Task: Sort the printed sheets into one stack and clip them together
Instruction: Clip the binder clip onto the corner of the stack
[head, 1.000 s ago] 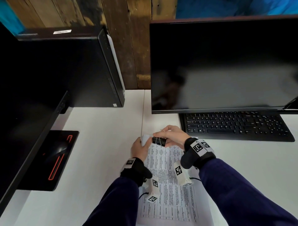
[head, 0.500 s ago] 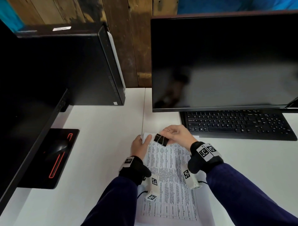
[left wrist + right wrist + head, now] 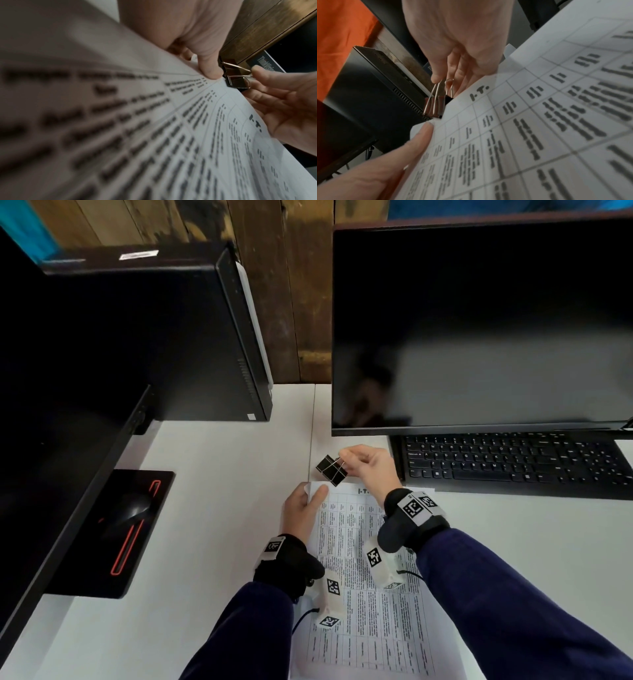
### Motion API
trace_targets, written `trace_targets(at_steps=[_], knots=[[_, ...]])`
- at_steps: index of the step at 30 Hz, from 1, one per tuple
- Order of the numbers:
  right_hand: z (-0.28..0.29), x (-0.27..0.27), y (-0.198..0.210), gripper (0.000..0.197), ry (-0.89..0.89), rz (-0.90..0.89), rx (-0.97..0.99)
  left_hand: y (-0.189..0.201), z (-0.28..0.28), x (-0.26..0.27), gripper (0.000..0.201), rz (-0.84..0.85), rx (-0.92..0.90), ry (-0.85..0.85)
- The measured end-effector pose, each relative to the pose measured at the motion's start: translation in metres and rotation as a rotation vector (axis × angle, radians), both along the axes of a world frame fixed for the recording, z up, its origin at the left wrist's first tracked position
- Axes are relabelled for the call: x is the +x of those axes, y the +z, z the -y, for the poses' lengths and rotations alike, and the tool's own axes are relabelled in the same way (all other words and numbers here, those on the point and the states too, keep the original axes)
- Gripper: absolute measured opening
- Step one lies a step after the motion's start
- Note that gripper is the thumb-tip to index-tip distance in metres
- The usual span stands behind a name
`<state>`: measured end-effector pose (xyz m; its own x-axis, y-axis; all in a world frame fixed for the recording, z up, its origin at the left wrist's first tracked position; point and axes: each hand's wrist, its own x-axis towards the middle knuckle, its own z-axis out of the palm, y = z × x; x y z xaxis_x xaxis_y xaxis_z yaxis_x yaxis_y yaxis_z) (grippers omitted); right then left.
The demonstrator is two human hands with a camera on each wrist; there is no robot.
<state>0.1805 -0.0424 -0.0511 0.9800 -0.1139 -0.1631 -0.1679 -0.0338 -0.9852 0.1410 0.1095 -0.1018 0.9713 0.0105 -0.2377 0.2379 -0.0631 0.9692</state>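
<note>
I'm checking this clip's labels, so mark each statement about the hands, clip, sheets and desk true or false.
1. The right hand pinches the binder clip by its wire handles. True.
2. The clip is clamped on the printed sheets. False: it is off the paper, just beyond the top edge.
3. The left hand grips the sheets' top left corner. True.
4. The monitor shows a document. False: its screen is dark.
5. A keyboard lies under the monitor's front edge. True.
6. The mouse sits on the sheets. False: it sits on a black pad at the left.
</note>
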Motion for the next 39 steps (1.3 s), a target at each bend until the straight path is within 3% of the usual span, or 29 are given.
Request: trace_targets(at_steps=[4, 10, 17, 20, 24, 30, 32, 35, 39], knots=[[0.004, 0.008, -0.002, 0.022, 0.117, -0.058, -0.057, -0.002, 0.0, 0.001, 0.02, 0.017, 0.007, 0.001], [0.018, 0.02, -0.002, 0.02, 0.28, -0.16, -0.077, -0.009, -0.001, 0.003, 0.033, -0.002, 0.001, 0.017], [0.022, 0.028, -0.006, 0.012, 0.4, -0.227, -0.064, -0.022, -0.004, 0.005, 0.03, -0.046, -0.054, 0.198], [0.018, 0.031, -0.004, 0.015, 0.486, -0.243, -0.104, -0.025, -0.003, 0.006, 0.036, -0.042, -0.048, 0.214], [0.013, 0.039, 0.001, 0.024, 0.586, -0.268, -0.223, -0.026, -0.004, 0.006, 0.025, -0.015, -0.022, 0.237], [0.005, 0.037, 0.009, 0.032, 0.64, -0.357, -0.288, -0.027, -0.004, 0.007, 0.026, -0.022, -0.006, 0.255], [0.002, 0.031, 0.009, 0.031, 0.612, -0.263, -0.394, -0.027, -0.004, 0.007, 0.028, -0.034, -0.008, 0.249], [-0.006, 0.014, 0.008, 0.022, 0.456, 0.03, -0.744, -0.027, -0.004, 0.008, 0.035, -0.058, -0.026, 0.245], [-0.024, -0.046, 0.007, 0.027, 0.258, 0.322, -0.855, -0.019, -0.002, 0.007, 0.025, -0.08, -0.047, 0.267]])
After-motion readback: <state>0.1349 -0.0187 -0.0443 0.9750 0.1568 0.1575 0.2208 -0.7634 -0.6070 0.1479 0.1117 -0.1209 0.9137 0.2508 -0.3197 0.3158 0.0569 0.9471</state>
